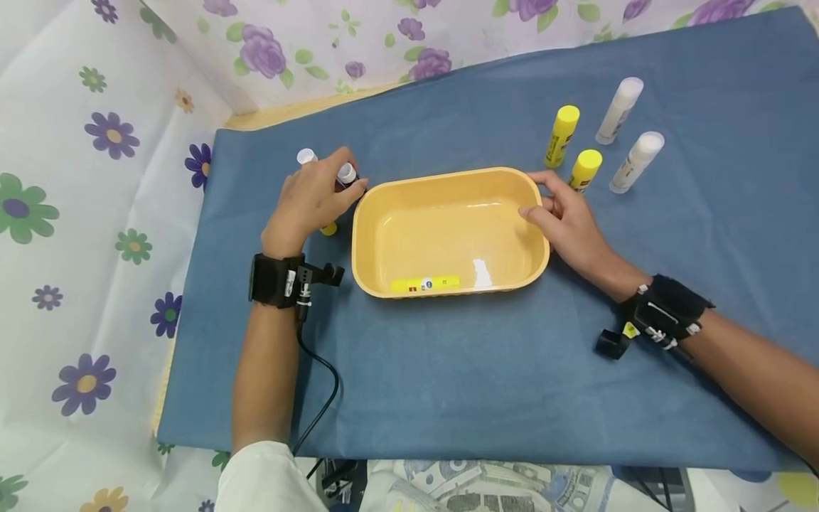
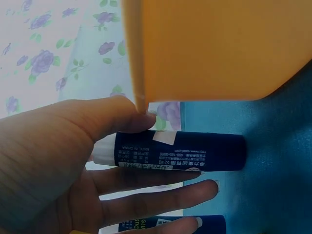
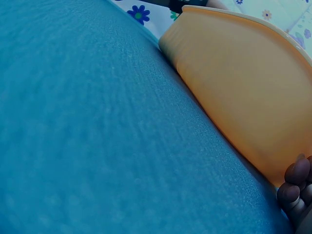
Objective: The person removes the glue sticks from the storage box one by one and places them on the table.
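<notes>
My right hand (image 1: 572,224) grips the right end of a yellow oblong plastic basin (image 1: 448,181), thumb over the rim and fingers outside. Beyond the basin's left end, my left hand (image 1: 313,195) has its thumb and fingers around an upright dark blue glue stick (image 2: 204,151) with a white cap (image 1: 347,173). In the left wrist view, the thumb tip is right at the basin's rim. A second dark blue glue stick (image 2: 146,224) stands behind the outer fingers. Partly hidden below that hand is a small yellow round end (image 1: 328,228).
Right of the basin stand two yellow glue sticks (image 1: 561,135) and two white ones (image 1: 619,110). A yellow printed strip (image 1: 425,284) lies along the basin's near inner wall. Blue cloth (image 1: 448,384) covers the table; a black cable (image 1: 326,398) hangs from the left wrist.
</notes>
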Tool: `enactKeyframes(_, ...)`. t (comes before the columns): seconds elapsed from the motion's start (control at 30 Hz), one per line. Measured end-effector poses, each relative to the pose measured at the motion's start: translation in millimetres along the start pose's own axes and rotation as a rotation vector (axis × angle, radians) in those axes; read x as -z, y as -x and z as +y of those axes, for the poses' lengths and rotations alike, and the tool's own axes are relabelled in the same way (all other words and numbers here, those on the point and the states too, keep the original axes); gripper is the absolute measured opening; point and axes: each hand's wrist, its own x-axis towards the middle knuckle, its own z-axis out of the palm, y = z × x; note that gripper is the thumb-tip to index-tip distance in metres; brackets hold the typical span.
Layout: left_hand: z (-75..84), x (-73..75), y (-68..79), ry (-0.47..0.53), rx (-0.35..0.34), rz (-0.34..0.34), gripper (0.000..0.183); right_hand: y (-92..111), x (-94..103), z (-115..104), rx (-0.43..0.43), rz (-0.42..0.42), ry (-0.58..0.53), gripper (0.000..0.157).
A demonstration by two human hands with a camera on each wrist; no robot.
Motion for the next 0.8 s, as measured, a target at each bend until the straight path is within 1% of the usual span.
enactKeyframes(0.27, -1.2, -3.4, -1.5, -0.056, -0.011, 0.046, 0.031, -2.7, 0.4, -2.1, 0.007, -0.012, -0.028, 0.040)
enactKeyframes(0.4, -1.5, -2.1, -2.2, -0.072, -0.008, 0.060, 0.033, -2.9, -0.6, -10.8, 0.012, -0.017, -0.031, 0.040)
enactKeyframes(0.53, -1.2, -0.5, -3.2, -0.075, 0.007, 0.046, 0.034, -0.5, -2.2, -24.7, 0.018, -0.020, -0.040, 0.040)
enactKeyframes(0.6, -0.9, -0.9, -3.5, -0.074, 0.009, 0.039, 0.034, 0.5, -2.7, -27.5, 0.017, -0.019, -0.040, 0.040)
enactKeyframes(0.8, 0.3, -3.5, -3.4, -0.067, 0.003, 0.028, 0.034, 3.6, -2.5, -24.0, 0.012, -0.012, -0.039, 0.040)
